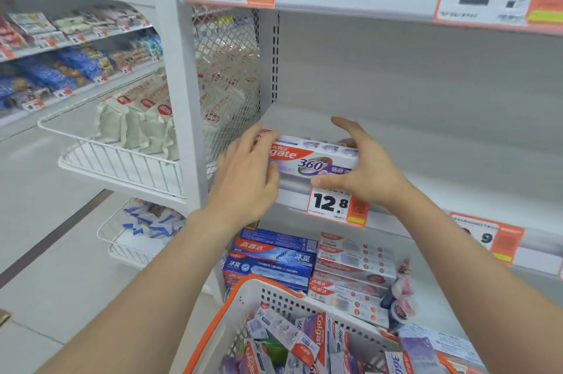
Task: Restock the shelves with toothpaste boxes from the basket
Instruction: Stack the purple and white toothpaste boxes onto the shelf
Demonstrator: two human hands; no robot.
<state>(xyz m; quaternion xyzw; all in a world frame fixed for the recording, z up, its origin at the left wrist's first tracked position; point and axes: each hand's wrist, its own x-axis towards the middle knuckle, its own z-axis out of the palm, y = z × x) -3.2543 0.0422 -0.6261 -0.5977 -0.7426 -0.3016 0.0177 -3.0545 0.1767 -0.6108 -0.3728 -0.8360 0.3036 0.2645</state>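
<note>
Long white-and-purple cardboard toothpaste box lies lengthwise at the near left edge of the white metal shelf, just above the orange-and-white 12.8 price tag. Cannot tell whether it rests fully on the shelf.

Left hand grips the box's left end, fingers curled over its top. Right hand holds the right end, thumb under the near lower edge, fingers over the far side, index lifted.

White plastic basket with orange rim sits near, below the hands, holding more loose toothpaste boxes. On the lower shelf: stacked blue boxes at left, stacked red-and-white boxes touching them on the right.
</note>
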